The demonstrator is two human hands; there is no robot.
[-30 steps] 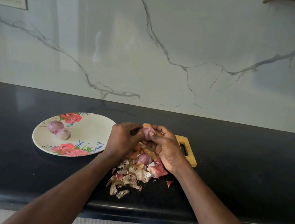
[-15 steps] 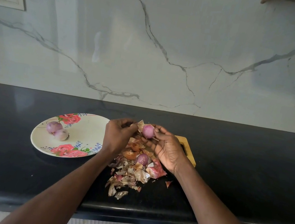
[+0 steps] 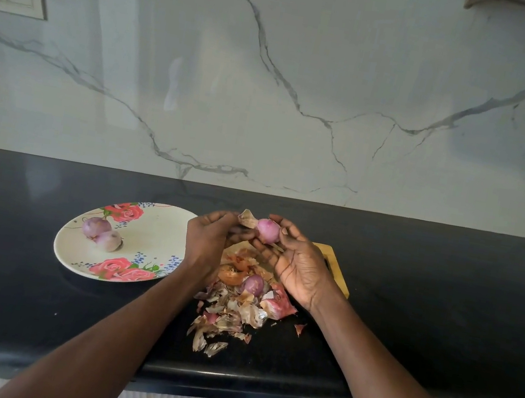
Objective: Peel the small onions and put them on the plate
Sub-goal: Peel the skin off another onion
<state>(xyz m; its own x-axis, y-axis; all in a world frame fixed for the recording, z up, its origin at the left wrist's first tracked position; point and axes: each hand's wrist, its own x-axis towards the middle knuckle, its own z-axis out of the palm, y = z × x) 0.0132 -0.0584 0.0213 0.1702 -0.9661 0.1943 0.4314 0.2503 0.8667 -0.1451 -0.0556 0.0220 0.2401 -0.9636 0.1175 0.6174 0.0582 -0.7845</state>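
**Onion in my right grip, skin coming off in my left**

My right hand (image 3: 298, 267) grasps a small pink onion (image 3: 268, 231) at its fingertips, held up above the tabletop (image 3: 445, 299). My left hand (image 3: 208, 245) sits at nine o'clock of that onion, and its grip pinches a dry flap of skin (image 3: 247, 220) that touches the onion's left side. Below my hands, at six o'clock, lies a heap of peelings (image 3: 232, 308) with another onion (image 3: 253, 284) resting in it, partly over a wooden board (image 3: 335, 266) whose handle shows at three o'clock of my right hand. The flowered plate (image 3: 151, 232) lies at nine o'clock of my left hand, just beside it, and carries two peeled onions (image 3: 101, 233) that touch each other near its left part.
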